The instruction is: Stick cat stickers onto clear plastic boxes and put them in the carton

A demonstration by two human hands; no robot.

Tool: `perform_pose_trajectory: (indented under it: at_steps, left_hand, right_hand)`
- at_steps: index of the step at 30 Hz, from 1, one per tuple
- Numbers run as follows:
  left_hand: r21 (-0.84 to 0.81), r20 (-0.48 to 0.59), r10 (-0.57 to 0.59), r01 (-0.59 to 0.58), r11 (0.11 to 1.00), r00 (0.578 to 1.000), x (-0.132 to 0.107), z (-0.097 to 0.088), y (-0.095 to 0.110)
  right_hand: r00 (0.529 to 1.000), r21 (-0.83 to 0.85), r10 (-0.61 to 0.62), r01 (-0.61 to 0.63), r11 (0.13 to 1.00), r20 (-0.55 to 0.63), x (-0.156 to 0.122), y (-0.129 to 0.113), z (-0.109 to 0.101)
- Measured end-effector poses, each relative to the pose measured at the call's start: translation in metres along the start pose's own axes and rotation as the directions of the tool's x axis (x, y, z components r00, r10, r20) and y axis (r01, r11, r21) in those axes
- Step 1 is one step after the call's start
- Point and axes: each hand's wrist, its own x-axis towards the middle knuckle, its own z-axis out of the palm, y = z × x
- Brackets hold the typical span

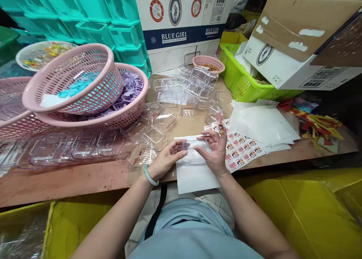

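Note:
A clear plastic case [195, 159] sits between my two hands, over a white sheet [195, 180] at the table's front edge. My left hand [169, 157], with a pale green bangle at its wrist, grips the case's left side between thumb and fingers. On the other side, my right hand [213, 151] has its thumb on the case and fingers along the right edge. Small printed stickers show at the right fingertips; whether they cling to the fingers, I cannot tell. Just right lies a sticker sheet [240, 149] with cat and pink designs.
More clear plastic cases [186, 87] spread across the table behind and left. Pink baskets [132, 112] with purple and blue pieces stand left, before stacked teal bins [124, 36]. A white carton [175, 21], green crate [240, 78] and white papers [263, 123] are behind and right.

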Motion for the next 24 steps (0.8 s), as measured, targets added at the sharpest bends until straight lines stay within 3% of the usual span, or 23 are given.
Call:
perform_pose_trajectory:
  at_steps: [4, 8, 11, 15, 19, 24]
  left_hand:
    - [-0.09, 0.107, -0.039, 0.049, 0.995, 0.994, -0.003, -0.002, 0.0]
    - [0.057, 0.021, 0.073, -0.075, 0.996, 0.997, 0.0, -0.004, -0.01]
    - [0.129, 0.006, 0.11, -0.109, 0.986, 0.994, 0.001, -0.004, -0.016]
    - [0.161, 0.001, 0.116, -0.115, 0.98, 0.993, -0.001, -0.004, -0.019]
    - [0.19, 0.02, 0.12, -0.122, 0.974, 0.993, -0.003, -0.005, -0.02]
    - [0.201, 0.048, 0.144, -0.15, 0.968, 0.988, -0.003, -0.007, -0.021]
  right_hand:
    - [0.999, 0.009, 0.025, -0.025, 1.0, 0.037, 0.004, -0.007, -0.004]
    - [0.988, -0.073, 0.137, -0.142, 0.987, -0.066, 0.005, -0.019, -0.013]
    - [0.922, -0.037, 0.358, -0.366, 0.93, -0.146, -0.001, -0.033, -0.017]
    - [0.821, 0.019, 0.565, -0.566, 0.824, -0.087, -0.013, -0.049, -0.012]
    - [0.786, -0.014, 0.613, -0.616, 0.788, -0.081, -0.019, -0.055, -0.005]
    - [0.809, -0.099, 0.581, -0.588, 0.803, -0.091, -0.017, -0.056, -0.002]
